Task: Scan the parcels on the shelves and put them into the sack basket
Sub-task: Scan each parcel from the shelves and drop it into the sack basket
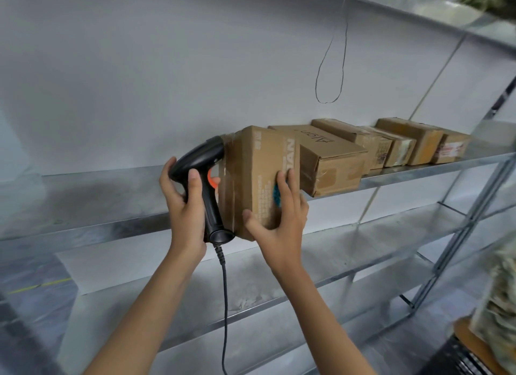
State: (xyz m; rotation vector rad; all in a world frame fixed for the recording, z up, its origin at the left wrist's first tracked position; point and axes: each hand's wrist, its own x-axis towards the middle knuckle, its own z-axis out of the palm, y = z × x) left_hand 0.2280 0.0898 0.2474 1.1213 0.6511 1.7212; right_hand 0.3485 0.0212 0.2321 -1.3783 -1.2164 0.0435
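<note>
The left hand (pixel 185 207) is wrapped around the grip of a black pistol-shaped handheld barcode scanner with an orange trigger (pixel 208 184); the thumb lies along the near face of the handle, the remaining fingers curl behind it. The scanner head is raised and sits right against the taped left face of a brown cardboard parcel box with printed text and a teal round mark (pixel 258 179). A black coiled-then-straight cable (pixel 224 304) drops from the base of the scanner handle toward the lower edge of the view.

The right hand (pixel 279 215) holds this parcel box: its fingers lie spread and nearly straight against the front face (partly covering the teal mark), with the thumb pressed near the lower front corner. The box stands on end at the front edge of the galvanised metal middle shelf (pixel 97 195), its lower part overhanging the shelf lip.

Just behind and to the right of the held box, a row of further brown cardboard parcels (pixel 371 148) lies along the same shelf, each touching or just beside the next. The nearest in the row bears upside-down lettering on top.

A thin dark wire loop (pixel 329 75) hangs from the upper shelf in front of the white wall (pixel 139 81). Lower shelves of the same metal rack extend beneath.
</note>
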